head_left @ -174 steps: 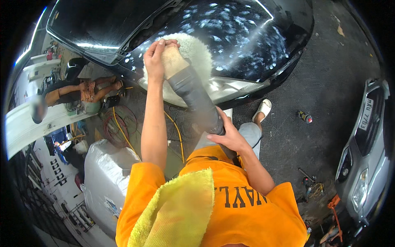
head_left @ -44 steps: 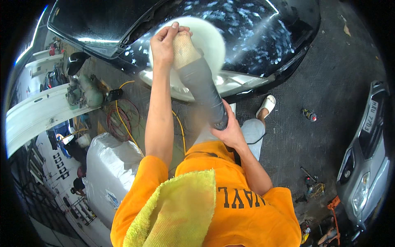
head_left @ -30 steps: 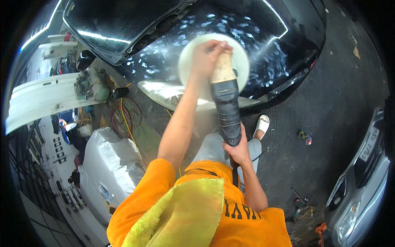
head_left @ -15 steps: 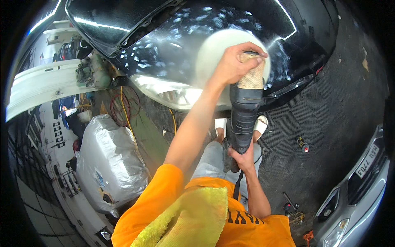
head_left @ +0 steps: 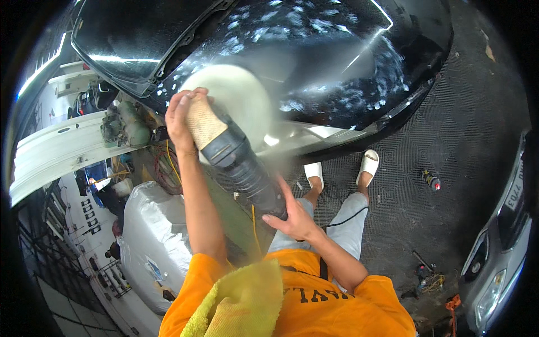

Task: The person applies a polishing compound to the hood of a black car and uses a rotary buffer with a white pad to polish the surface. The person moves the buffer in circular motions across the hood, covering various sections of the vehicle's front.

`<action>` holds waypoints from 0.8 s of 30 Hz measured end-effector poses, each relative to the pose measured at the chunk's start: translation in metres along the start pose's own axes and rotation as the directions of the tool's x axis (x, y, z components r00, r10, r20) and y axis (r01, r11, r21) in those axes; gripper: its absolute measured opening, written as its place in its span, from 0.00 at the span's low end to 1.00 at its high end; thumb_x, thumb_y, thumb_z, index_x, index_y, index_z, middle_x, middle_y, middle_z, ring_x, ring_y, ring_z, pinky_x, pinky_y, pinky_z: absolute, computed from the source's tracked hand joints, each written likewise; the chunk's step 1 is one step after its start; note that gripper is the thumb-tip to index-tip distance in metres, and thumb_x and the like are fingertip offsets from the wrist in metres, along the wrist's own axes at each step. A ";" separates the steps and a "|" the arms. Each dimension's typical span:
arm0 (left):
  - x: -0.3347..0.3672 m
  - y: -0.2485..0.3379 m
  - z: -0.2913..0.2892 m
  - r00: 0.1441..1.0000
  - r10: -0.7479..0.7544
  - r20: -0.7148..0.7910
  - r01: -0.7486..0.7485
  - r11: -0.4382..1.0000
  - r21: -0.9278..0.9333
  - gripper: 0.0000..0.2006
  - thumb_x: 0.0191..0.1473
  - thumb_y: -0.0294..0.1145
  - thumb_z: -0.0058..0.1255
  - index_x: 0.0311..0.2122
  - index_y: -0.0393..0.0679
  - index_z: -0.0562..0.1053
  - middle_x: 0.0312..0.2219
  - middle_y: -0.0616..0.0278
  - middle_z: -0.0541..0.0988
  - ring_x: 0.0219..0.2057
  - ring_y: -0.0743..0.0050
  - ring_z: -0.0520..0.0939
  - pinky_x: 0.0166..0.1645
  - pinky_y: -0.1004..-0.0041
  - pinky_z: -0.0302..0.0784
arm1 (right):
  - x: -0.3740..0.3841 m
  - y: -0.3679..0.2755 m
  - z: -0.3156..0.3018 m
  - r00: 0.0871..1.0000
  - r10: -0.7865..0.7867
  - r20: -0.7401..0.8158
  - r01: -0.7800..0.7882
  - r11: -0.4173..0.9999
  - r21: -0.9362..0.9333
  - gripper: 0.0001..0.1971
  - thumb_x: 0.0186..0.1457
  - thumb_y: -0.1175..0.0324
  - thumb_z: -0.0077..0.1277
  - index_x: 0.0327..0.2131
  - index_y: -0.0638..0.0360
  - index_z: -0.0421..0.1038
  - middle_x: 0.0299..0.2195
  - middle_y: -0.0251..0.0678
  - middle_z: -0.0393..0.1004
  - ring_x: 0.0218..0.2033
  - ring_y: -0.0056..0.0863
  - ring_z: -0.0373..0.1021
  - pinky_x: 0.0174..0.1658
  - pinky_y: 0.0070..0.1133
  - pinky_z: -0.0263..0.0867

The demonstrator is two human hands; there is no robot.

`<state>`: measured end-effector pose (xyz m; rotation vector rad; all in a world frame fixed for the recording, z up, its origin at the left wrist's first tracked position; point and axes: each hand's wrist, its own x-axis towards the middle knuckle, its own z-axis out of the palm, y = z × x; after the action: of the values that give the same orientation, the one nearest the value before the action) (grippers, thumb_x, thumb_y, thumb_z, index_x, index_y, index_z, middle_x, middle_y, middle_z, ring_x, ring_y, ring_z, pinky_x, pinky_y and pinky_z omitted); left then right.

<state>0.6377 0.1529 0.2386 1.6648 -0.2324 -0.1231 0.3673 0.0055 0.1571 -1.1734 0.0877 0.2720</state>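
Observation:
Both my hands hold a black car polisher [head_left: 245, 171], which slants from upper left to lower right. My left hand [head_left: 181, 121] is closed around its head, which is wrapped in tan tape. Around the rear handle my right hand [head_left: 293, 216] is closed. Under the head, a round pale polishing pad [head_left: 238, 92] is blurred by motion. It lies over the front side of a black car's hood [head_left: 337, 62], partly hiding the headlight [head_left: 320, 133]. Whitish smears mark the hood.
A silver-covered vehicle [head_left: 151, 230] stands at left, with coiled hoses [head_left: 167, 168] on the floor beyond it. A small bottle [head_left: 431, 181] lies on the textured floor, right. A silver car [head_left: 502, 247] is at far right. A black cord [head_left: 348, 219] crosses my leg.
The polisher and both hands have moved left over the hood. Its body has swung from nearly straight to slanted, uncovering the hood's middle and part of the headlight.

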 end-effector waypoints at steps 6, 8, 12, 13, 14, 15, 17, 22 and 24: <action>0.014 0.002 -0.006 0.999 0.040 -0.023 -0.042 0.997 -0.070 0.11 0.59 0.31 0.43 0.39 0.33 0.72 0.38 0.43 0.79 0.35 0.56 0.82 0.41 0.67 0.78 | 0.014 0.003 0.003 0.998 -0.061 0.010 0.061 0.998 -0.008 0.43 0.58 0.61 0.51 0.68 0.59 0.34 0.56 0.64 0.63 0.58 0.57 0.63 0.61 0.34 0.56; 0.024 0.001 0.006 0.999 0.040 0.004 -0.039 0.995 -0.090 0.11 0.59 0.31 0.42 0.39 0.33 0.72 0.38 0.43 0.79 0.35 0.55 0.82 0.42 0.66 0.78 | 0.014 0.002 -0.006 0.998 -0.069 -0.007 0.069 0.998 0.009 0.42 0.59 0.60 0.49 0.68 0.59 0.34 0.57 0.64 0.62 0.58 0.56 0.62 0.61 0.35 0.55; 0.036 0.008 0.044 0.999 -0.008 0.042 0.010 0.999 -0.048 0.12 0.59 0.32 0.42 0.40 0.33 0.71 0.38 0.44 0.79 0.35 0.55 0.82 0.41 0.67 0.78 | 0.010 -0.002 -0.020 1.000 -0.003 -0.021 0.005 0.996 0.090 0.40 0.60 0.60 0.47 0.68 0.63 0.35 0.61 0.63 0.55 0.63 0.53 0.55 0.65 0.34 0.48; 0.040 0.009 0.052 0.998 -0.016 0.066 0.018 1.000 -0.019 0.12 0.60 0.33 0.41 0.41 0.34 0.71 0.39 0.44 0.79 0.36 0.55 0.82 0.42 0.67 0.78 | 0.009 -0.004 -0.025 1.000 0.007 -0.029 -0.005 0.997 0.076 0.40 0.60 0.60 0.47 0.67 0.64 0.36 0.62 0.62 0.52 0.64 0.52 0.53 0.65 0.34 0.46; 0.043 0.010 0.059 0.996 -0.025 0.090 0.024 1.000 0.011 0.13 0.60 0.34 0.41 0.42 0.35 0.71 0.39 0.45 0.79 0.37 0.55 0.81 0.43 0.67 0.77 | 0.007 -0.003 -0.028 0.999 0.007 -0.039 -0.005 0.998 0.067 0.40 0.60 0.60 0.46 0.68 0.63 0.35 0.61 0.60 0.54 0.59 0.47 0.55 0.62 0.32 0.49; 0.046 0.012 0.068 0.994 -0.011 0.113 0.008 1.000 0.028 0.13 0.59 0.33 0.41 0.42 0.35 0.71 0.40 0.45 0.79 0.37 0.55 0.82 0.43 0.67 0.77 | 0.006 -0.003 -0.031 0.999 0.007 -0.052 -0.004 0.998 0.058 0.40 0.60 0.60 0.46 0.68 0.63 0.35 0.59 0.58 0.55 0.53 0.42 0.57 0.58 0.30 0.51; 0.053 0.014 0.083 0.988 0.024 0.156 -0.034 0.997 0.064 0.13 0.59 0.33 0.41 0.42 0.35 0.71 0.39 0.44 0.79 0.37 0.55 0.82 0.43 0.67 0.78 | 0.005 0.001 -0.036 0.996 -0.021 -0.081 0.025 0.998 0.057 0.40 0.60 0.60 0.44 0.68 0.60 0.34 0.54 0.52 0.63 0.35 0.28 0.65 0.45 0.24 0.62; 0.065 0.011 0.122 0.971 0.007 0.237 -0.018 0.999 0.041 0.13 0.60 0.32 0.40 0.41 0.34 0.72 0.39 0.44 0.80 0.37 0.55 0.83 0.41 0.68 0.79 | 0.004 -0.001 -0.049 0.979 -0.104 -0.174 0.114 0.992 0.049 0.41 0.59 0.62 0.45 0.68 0.61 0.34 0.59 0.48 0.58 0.31 0.23 0.68 0.41 0.22 0.66; 0.066 0.012 0.131 0.965 0.001 0.260 -0.014 0.999 0.047 0.13 0.60 0.32 0.40 0.41 0.33 0.72 0.39 0.44 0.80 0.37 0.55 0.83 0.42 0.68 0.79 | 0.003 -0.002 -0.051 0.977 -0.106 -0.186 0.118 0.992 0.055 0.41 0.58 0.63 0.45 0.68 0.62 0.34 0.61 0.47 0.56 0.32 0.23 0.67 0.42 0.22 0.66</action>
<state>0.6729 0.0102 0.2401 1.6943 -0.4435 -0.3342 0.3741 -0.0418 0.1384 -1.1319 0.1894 0.0613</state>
